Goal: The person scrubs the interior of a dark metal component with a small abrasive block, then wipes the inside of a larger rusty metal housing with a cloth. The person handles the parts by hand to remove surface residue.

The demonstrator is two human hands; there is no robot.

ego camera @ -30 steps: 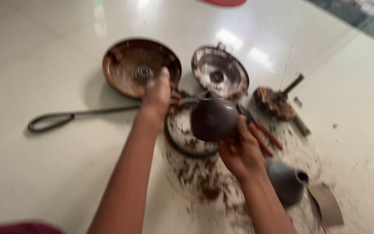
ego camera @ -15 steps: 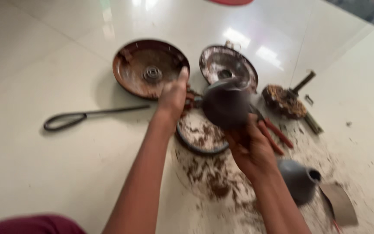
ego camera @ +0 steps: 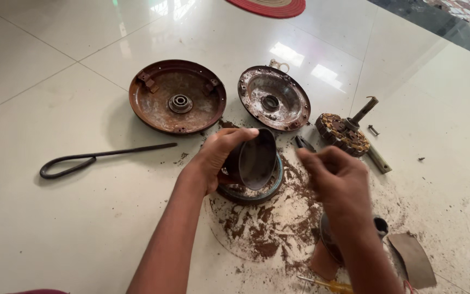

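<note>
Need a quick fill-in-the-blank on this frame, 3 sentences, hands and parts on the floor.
1. The left hand holds a dark metal ____ tilted over the ring on the floor.
2. The right hand holds ____.
3. The long bent rod lies to the ____ of the left hand.

Missing words: cup; nothing; left

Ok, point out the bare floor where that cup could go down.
Bare tile lies left of the left hand, below the bent rod, and at far left above it, beside the rusty round cover. It is crowded around the dark cup: ring, rust debris, wound core, and more parts under the right hand.
</note>
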